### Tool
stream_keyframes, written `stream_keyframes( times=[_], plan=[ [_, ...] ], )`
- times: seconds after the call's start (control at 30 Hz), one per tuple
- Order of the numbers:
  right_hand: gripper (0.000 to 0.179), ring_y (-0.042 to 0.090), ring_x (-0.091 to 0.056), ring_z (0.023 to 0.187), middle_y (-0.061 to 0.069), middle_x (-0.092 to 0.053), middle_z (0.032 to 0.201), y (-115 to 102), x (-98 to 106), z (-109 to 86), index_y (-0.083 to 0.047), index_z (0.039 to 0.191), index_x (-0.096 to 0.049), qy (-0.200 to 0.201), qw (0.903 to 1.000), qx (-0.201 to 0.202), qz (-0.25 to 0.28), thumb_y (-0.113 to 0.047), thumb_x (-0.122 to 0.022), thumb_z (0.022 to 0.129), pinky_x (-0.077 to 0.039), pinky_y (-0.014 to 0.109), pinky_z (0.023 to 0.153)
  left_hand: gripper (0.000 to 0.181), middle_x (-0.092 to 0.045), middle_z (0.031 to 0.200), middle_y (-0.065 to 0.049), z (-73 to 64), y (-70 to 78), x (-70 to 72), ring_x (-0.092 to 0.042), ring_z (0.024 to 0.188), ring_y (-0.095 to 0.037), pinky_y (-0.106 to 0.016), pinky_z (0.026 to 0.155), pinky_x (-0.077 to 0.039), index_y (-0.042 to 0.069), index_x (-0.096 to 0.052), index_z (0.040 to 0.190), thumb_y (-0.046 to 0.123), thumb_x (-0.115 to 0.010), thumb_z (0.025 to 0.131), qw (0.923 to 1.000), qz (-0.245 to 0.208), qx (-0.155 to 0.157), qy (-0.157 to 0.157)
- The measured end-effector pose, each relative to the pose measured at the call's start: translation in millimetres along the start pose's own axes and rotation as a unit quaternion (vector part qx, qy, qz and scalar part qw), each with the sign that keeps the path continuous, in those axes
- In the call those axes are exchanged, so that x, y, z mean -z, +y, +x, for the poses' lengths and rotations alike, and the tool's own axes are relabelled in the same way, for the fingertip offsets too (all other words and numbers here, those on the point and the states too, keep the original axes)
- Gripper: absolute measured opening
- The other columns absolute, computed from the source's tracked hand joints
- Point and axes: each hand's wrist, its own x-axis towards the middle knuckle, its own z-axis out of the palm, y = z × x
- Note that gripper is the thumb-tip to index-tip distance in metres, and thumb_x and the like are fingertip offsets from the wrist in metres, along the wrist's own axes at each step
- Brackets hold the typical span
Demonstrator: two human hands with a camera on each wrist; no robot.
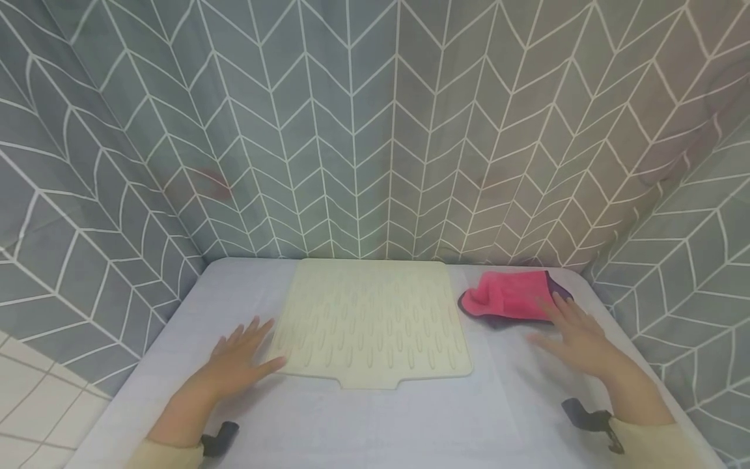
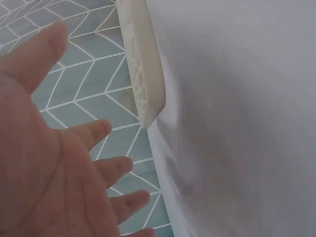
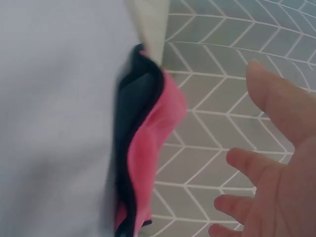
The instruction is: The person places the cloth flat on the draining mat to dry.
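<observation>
A cream-coloured ribbed mat or board (image 1: 369, 319) with a short tab at its front edge lies flat on the white-covered table. By its left edge is my left hand (image 1: 237, 365), fingers spread and holding nothing; the left wrist view shows its bare palm (image 2: 59, 182) and the side of the board (image 2: 148, 64). To the board's right lies a crumpled pink cloth (image 1: 510, 296) with a dark border and dark underside. My right hand (image 1: 577, 335), fingers extended, overlaps the cloth's right end in the head view. In the right wrist view a gap shows between that hand (image 3: 276, 182) and the cloth (image 3: 153, 133).
The table's white cover (image 1: 375, 430) reaches to rounded back corners. Grey curtains with white chevron lines (image 1: 375, 130) hang behind and along both sides. Dark wrist-mounted pieces (image 1: 219, 440) stick out beside both wrists. White floor tiles (image 1: 35, 397) show at the lower left.
</observation>
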Motion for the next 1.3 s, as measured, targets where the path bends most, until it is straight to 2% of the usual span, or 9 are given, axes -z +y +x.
stream_keyframes(
  times=[0.33, 0.47, 0.67, 0.73, 0.9, 1.1, 1.3],
  plan=[
    [0.084, 0.062, -0.009, 0.142, 0.039, -0.015, 0.156, -17.6, 9.7, 29.5, 0.002, 0.153, -0.031, 0.001, 0.9987, 0.011, 0.050, -0.048, -0.064, 0.095, -0.014, 0.081, 0.103, 0.104, -0.021, 0.156, -0.036, 12.4, 1.2, -0.6, -0.016, 0.140, -0.063, -0.079, 0.107, -0.008, 0.000, -0.030, 0.155, 0.070, -0.062, 0.085, 0.9992, -0.001, 0.010, -0.040],
    [0.085, 0.060, -0.008, 0.142, 0.040, -0.014, 0.156, -26.8, 12.4, 38.6, 0.002, 0.154, -0.029, -0.007, 0.9978, -0.005, 0.066, -0.051, -0.062, 0.095, -0.014, 0.082, 0.103, 0.106, -0.020, 0.157, -0.036, 15.7, -0.1, -1.3, -0.015, 0.140, -0.063, -0.079, 0.108, -0.009, -0.001, -0.029, 0.155, 0.070, -0.063, 0.084, 0.9988, -0.002, 0.011, -0.047],
    [0.079, 0.059, -0.014, 0.142, 0.037, -0.022, 0.155, -35.1, 6.0, 55.6, 0.000, 0.153, -0.031, 0.000, 0.9952, -0.010, 0.097, -0.045, -0.062, 0.097, -0.016, 0.080, 0.105, 0.107, -0.021, 0.156, -0.036, 19.3, 1.9, 2.0, -0.016, 0.139, -0.064, -0.078, 0.108, -0.012, -0.003, -0.029, 0.154, 0.068, -0.065, 0.083, 0.9983, -0.004, 0.012, -0.057],
    [0.078, 0.058, -0.014, 0.143, 0.036, -0.021, 0.156, -38.4, 2.6, 61.6, -0.001, 0.154, -0.030, 0.000, 0.9941, -0.013, 0.107, -0.044, -0.061, 0.098, -0.017, 0.079, 0.106, 0.107, -0.022, 0.155, -0.037, 19.8, 2.5, 2.6, -0.017, 0.139, -0.064, -0.079, 0.107, -0.013, -0.004, -0.029, 0.154, 0.067, -0.066, 0.082, 0.9981, -0.007, 0.011, -0.061],
    [0.076, 0.056, -0.021, 0.142, 0.036, -0.025, 0.155, -40.7, -6.8, 77.0, 0.003, 0.153, -0.031, 0.017, 0.9946, -0.005, 0.102, -0.044, -0.058, 0.100, -0.020, 0.072, 0.111, 0.107, -0.024, 0.154, -0.038, 20.7, 1.8, 0.6, -0.017, 0.138, -0.065, -0.078, 0.108, -0.016, -0.005, -0.031, 0.153, 0.065, -0.069, 0.081, 0.9975, -0.006, 0.008, -0.071],
    [0.065, 0.053, -0.027, 0.142, 0.034, -0.036, 0.150, -38.3, -19.1, 92.1, 0.004, 0.148, -0.039, 0.064, 0.9938, 0.017, 0.089, -0.035, -0.060, 0.101, -0.022, 0.067, 0.114, 0.104, -0.024, 0.154, -0.038, 22.3, -0.8, -4.5, -0.017, 0.139, -0.064, -0.077, 0.109, -0.017, 0.000, -0.035, 0.153, 0.066, -0.069, 0.080, 0.9971, 0.005, 0.016, -0.074],
    [0.057, 0.054, -0.028, 0.141, 0.036, -0.036, 0.148, -33.8, -34.3, 106.1, 0.005, 0.145, -0.043, 0.097, 0.9878, 0.017, 0.121, -0.025, -0.061, 0.100, -0.022, 0.067, 0.114, 0.104, -0.024, 0.155, -0.038, 21.5, -0.4, -5.5, -0.016, 0.140, -0.064, -0.077, 0.109, -0.016, 0.000, -0.035, 0.153, 0.065, -0.069, 0.079, 0.9972, 0.005, 0.022, -0.071]
  ],
)
